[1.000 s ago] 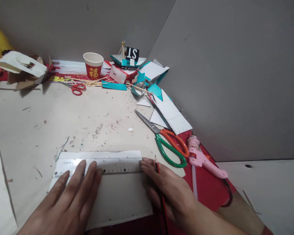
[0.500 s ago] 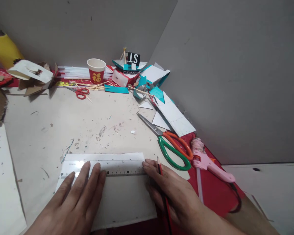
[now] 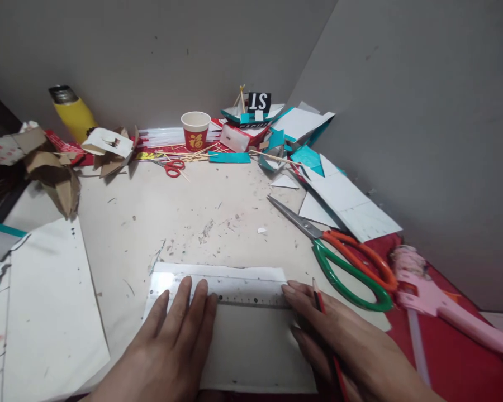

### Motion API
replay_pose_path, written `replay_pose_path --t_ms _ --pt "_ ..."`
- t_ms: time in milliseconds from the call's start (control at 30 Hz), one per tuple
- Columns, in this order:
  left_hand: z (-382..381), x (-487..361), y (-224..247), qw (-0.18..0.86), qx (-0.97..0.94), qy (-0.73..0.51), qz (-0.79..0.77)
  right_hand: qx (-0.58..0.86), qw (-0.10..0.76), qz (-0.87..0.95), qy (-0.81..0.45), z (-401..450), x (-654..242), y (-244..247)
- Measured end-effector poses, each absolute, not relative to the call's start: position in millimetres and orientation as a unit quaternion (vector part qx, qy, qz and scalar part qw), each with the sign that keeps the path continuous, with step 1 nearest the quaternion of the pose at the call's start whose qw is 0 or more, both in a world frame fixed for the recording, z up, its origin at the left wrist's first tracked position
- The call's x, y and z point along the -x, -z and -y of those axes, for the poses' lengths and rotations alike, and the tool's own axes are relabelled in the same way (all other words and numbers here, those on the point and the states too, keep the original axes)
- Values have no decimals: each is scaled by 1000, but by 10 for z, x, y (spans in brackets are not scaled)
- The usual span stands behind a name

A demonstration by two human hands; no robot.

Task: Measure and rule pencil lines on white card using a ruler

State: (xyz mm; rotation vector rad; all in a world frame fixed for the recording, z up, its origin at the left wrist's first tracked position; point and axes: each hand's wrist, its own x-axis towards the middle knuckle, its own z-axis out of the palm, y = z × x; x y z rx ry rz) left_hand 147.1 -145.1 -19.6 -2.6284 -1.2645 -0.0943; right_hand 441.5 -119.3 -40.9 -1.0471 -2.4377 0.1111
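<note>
A clear plastic ruler (image 3: 238,296) lies across a piece of white card (image 3: 230,270) near the front of the work surface. Pressed flat over the ruler's left part, with fingers stretched out, is my left hand (image 3: 171,329). My right hand (image 3: 339,335) is at the ruler's right end, its thumb and index fingertips touching it. A red and black pencil (image 3: 319,298) is tucked in that hand, its sharpened tip pointing up and away. Large scissors (image 3: 343,259) with one green and one orange handle lie just beyond the right hand.
A pink glue gun (image 3: 427,290) rests on red cloth at the right. Along the back stand a red paper cup (image 3: 195,134), a small model boat (image 3: 254,114) and a yellow bottle (image 3: 73,114). Small red scissors (image 3: 175,168) lie among thin sticks. White card (image 3: 50,312) lies at left.
My view has turned left, so everything sits farther right in it and more of the left side shows. Both hands keep their places on the ruler.
</note>
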Motion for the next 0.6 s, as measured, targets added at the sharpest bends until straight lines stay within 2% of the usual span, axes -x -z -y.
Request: replay_pose_path --t_ms 400,600 --pt "1480 -1488 255 109 887 39 447 372 228 900 -5 1206 -4450 439" --pt "1436 -1465 174 131 906 22 402 374 217 902 4 1177 -4433 432"
